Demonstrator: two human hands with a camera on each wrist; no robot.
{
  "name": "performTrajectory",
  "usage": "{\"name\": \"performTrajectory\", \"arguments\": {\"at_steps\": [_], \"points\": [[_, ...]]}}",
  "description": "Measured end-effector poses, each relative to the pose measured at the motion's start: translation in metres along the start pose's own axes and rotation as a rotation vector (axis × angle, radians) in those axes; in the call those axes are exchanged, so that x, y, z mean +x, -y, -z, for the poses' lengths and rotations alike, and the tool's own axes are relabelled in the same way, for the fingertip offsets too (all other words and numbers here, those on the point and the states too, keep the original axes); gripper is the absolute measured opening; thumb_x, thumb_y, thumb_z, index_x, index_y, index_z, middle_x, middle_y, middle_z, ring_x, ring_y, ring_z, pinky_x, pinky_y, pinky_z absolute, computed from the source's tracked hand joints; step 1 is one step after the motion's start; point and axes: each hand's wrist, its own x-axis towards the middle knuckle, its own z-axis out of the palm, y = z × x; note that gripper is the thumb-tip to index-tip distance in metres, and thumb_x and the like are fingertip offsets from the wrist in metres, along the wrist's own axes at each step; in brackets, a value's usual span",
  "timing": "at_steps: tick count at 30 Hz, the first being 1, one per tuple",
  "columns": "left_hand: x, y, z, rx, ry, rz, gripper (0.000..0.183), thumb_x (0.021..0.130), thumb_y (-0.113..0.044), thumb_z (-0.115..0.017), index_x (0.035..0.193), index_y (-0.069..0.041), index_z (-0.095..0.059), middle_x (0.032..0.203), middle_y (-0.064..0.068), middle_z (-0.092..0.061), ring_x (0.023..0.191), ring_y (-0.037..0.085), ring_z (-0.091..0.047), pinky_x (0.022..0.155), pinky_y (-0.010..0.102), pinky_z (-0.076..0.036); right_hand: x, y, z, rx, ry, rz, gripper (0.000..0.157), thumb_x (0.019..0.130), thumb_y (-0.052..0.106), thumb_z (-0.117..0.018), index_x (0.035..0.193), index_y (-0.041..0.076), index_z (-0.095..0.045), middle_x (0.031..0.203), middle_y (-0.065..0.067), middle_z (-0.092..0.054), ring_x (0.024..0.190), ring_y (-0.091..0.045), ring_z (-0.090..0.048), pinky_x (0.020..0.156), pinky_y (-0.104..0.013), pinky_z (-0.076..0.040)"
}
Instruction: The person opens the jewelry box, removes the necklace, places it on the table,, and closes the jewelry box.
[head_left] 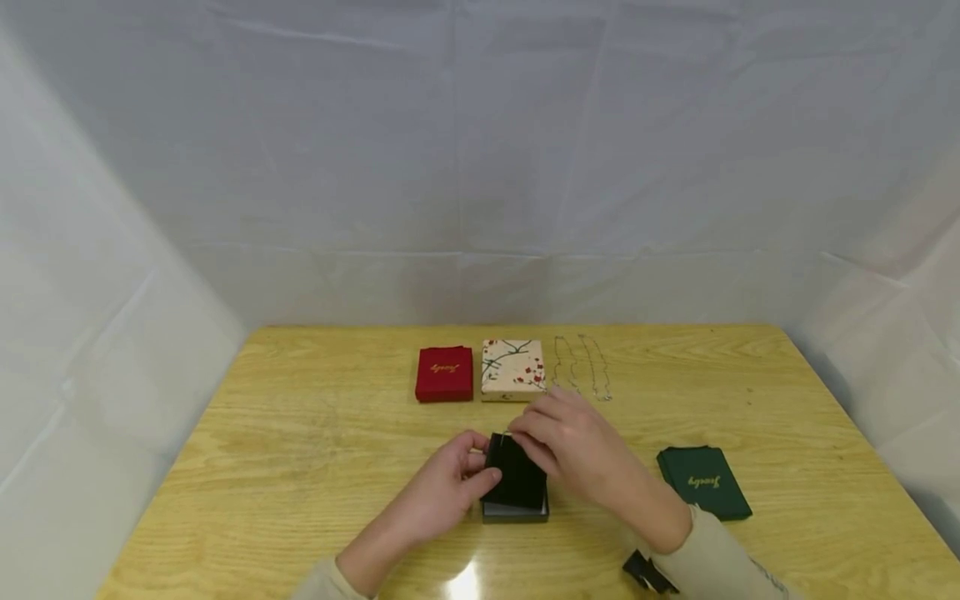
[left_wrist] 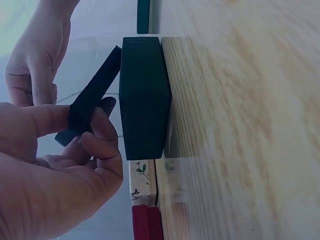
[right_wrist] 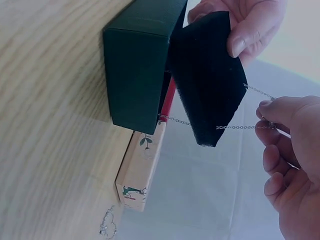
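Observation:
A black padded insert is tilted over a small dark green box base, held by its edge between the thumb and fingers of my left hand. Opposite it, my right hand pinches a thin silver chain between thumb and fingertips. In the right wrist view the chain runs taut from those fingertips to the insert's edge, and another stretch of it shows between the insert and the box. The box base stands on the table, its open side up under the insert.
Behind my hands sit a red box and a floral-patterned box. Silver chains lie beside them. A green lid with gold lettering rests to the right, and a small black object lies near my right sleeve.

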Motion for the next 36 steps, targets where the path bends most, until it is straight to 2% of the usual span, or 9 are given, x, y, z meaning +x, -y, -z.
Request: {"name": "performTrajectory", "arguments": {"at_steps": [7, 17, 26, 36], "points": [[-0.001, 0.0, -0.001, 0.026, 0.011, 0.004, 0.027, 0.109, -0.012, -0.059, 0.13, 0.003, -0.052, 0.116, 0.015, -0.076, 0.099, 0.027, -0.076, 0.083, 0.042, -0.061, 0.009, -0.002, 0.0, 0.005, 0.001, 0.024, 0.011, 0.091, 0.011, -0.086, 0.1, 0.012, -0.08, 0.098, 0.002, -0.071, 0.086, -0.017, -0.06, 0.077, -0.034, -0.053], [-0.001, -0.001, -0.001, 0.029, 0.025, 0.019, 0.027, 0.109, -0.012, -0.06, 0.13, 0.002, -0.053, 0.116, 0.012, -0.076, 0.097, 0.025, -0.075, 0.079, 0.038, -0.059, 0.02, -0.01, -0.005, -0.009, 0.002, 0.037, 0.011, 0.089, 0.011, -0.087, 0.098, 0.01, -0.081, 0.094, 0.0, -0.07, 0.084, -0.019, -0.06, 0.073, -0.034, -0.054], [-0.001, -0.002, -0.002, 0.063, 0.01, -0.003, 0.026, 0.108, -0.011, -0.062, 0.129, 0.003, -0.056, 0.119, 0.013, -0.075, 0.099, 0.024, -0.074, 0.081, 0.038, -0.06, 0.029, -0.013, -0.004, -0.002, 0.093, -0.019, 0.008, 0.094, 0.013, -0.083, 0.101, 0.011, -0.082, 0.096, 0.0, -0.071, 0.088, -0.018, -0.063, 0.078, -0.035, -0.056], [-0.002, -0.002, -0.003, 0.097, -0.014, -0.012, 0.026, 0.106, -0.011, -0.065, 0.127, 0.002, -0.058, 0.118, 0.012, -0.076, 0.099, 0.022, -0.073, 0.08, 0.037, -0.06, 0.032, -0.019, -0.008, -0.017, 0.162, -0.071, 0.006, 0.096, 0.016, -0.081, 0.1, 0.011, -0.082, 0.094, 0.001, -0.071, 0.085, -0.017, -0.062, 0.076, -0.034, -0.056]]}}
